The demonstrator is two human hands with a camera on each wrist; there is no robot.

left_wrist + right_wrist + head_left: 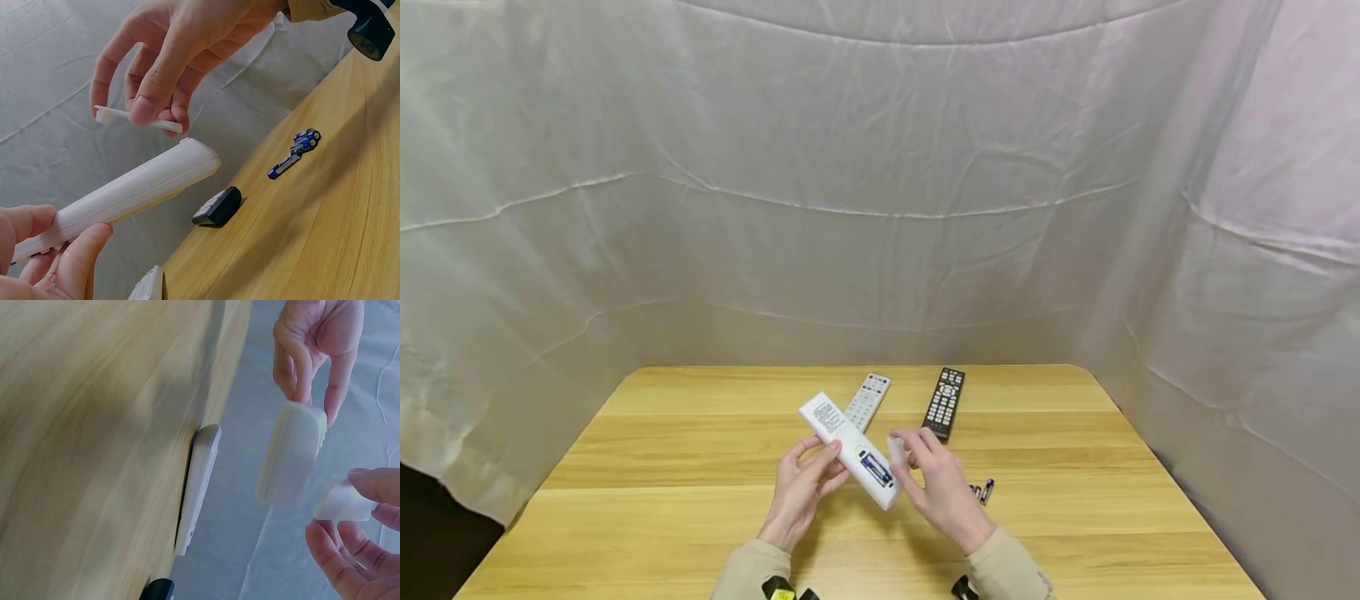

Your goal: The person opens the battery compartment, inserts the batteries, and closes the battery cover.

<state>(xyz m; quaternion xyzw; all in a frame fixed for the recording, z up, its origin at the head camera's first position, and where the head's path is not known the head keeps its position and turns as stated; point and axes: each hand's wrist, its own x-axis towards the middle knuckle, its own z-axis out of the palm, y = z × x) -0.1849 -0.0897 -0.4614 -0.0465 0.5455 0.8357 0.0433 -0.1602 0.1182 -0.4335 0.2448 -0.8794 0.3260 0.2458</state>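
My left hand (800,492) grips a white remote control (838,431) above the table, its back turned up toward the head camera. The battery compartment near its lower end is uncovered, and blue batteries (876,468) lie inside. Between the thumb and fingers of my right hand (946,486) is a small white battery cover (139,119). In the left wrist view this cover is held just above the remote's end, apart from it. The right wrist view shows the cover beside the remote, with the compartment out of sight.
Behind the held remote lies a second white remote (868,400), face up. A black remote (944,403) rests to its right. Several loose blue batteries (295,152) lie on the wooden table (1090,500), right of my right hand. Pale fabric (880,167) hangs around the table.
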